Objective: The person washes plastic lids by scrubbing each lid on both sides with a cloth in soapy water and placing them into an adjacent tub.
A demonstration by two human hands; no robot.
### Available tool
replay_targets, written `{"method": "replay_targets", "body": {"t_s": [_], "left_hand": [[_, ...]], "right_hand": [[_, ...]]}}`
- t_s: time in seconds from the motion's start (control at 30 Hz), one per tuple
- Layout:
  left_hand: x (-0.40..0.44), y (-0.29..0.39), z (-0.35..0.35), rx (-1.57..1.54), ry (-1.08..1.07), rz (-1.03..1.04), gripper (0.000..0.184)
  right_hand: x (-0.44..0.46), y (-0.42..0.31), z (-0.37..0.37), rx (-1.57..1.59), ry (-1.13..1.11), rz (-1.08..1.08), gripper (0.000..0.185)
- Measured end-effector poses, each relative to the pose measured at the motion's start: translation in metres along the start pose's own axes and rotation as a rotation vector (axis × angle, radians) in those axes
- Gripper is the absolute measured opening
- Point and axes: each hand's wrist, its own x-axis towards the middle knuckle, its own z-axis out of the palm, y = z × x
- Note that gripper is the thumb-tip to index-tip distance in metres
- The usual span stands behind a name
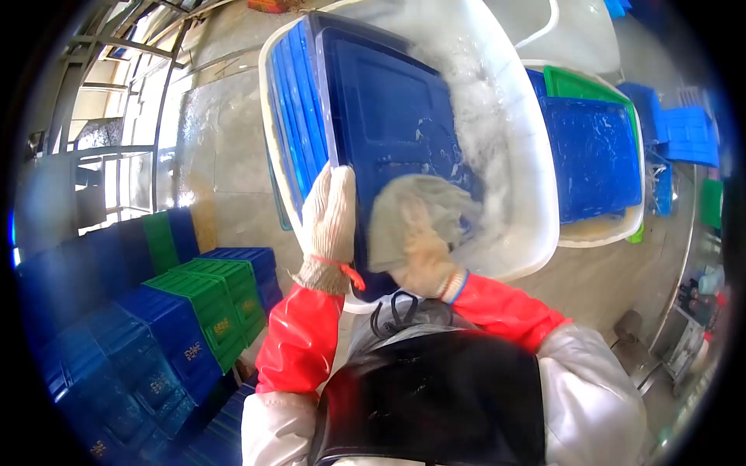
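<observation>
Dark blue rectangular plastic tray with a raised rim point(381, 93): leaning in a large white plastic tub point(538, 210), close in front of the body, with streaks of white suds on its face. Held along its left rim by the left hand point(332, 213), in an off-white knitted glove with an orange-red tie at the wrist, fingers lying closed against the edge. Pressed across its lower face by the right hand point(427, 260), likewise gloved, with a pale grey cloth point(392, 221) spread under the fingers; too blurred to tell whether gripped or only pushed flat. Just left of the tray, bright blue ribbed plastic point(294, 101); to its right, white foam point(486, 101). Beyond the tub, a second pale tub point(622, 234) with a blue rectangular plastic piece point(590, 155) and a green one behind. At lower left, stacked green plastic crates point(210, 303) beside blue ones.
</observation>
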Motion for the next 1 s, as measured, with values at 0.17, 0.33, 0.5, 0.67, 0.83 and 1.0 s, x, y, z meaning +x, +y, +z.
{"method": "replay_targets", "body": {"t_s": [0.17, 0.33, 0.5, 0.67, 0.83, 1.0], "left_hand": [[-0.040, 0.055, -0.033, -0.134, -0.095, -0.211, 0.036], [-0.091, 0.103, -0.085, -0.152, 0.016, -0.209, 0.052], [-0.124, 0.124, -0.084, -0.229, 0.097, -0.160, 0.063], [-0.121, 0.189, -0.056, 0.037, 0.048, 0.059, 0.073], [-0.134, 0.277, 0.039, 0.353, -0.279, 0.404, 0.068], [-0.112, 0.291, 0.135, 0.931, -1.086, 1.083, 0.069]], "right_hand": [[0.152, -0.011, -0.027, 0.064, 0.231, -0.284, 0.074], [0.192, 0.058, -0.041, 0.038, 0.390, 0.113, 0.057], [0.019, 0.183, -0.014, 0.064, 0.086, 0.533, 0.038], [-0.083, 0.166, -0.061, 0.068, -0.182, 0.401, 0.034], [-0.094, 0.119, -0.103, 0.009, -0.065, 0.527, 0.038], [-0.130, 0.128, -0.084, -0.368, 0.062, 0.165, 0.054]]}}
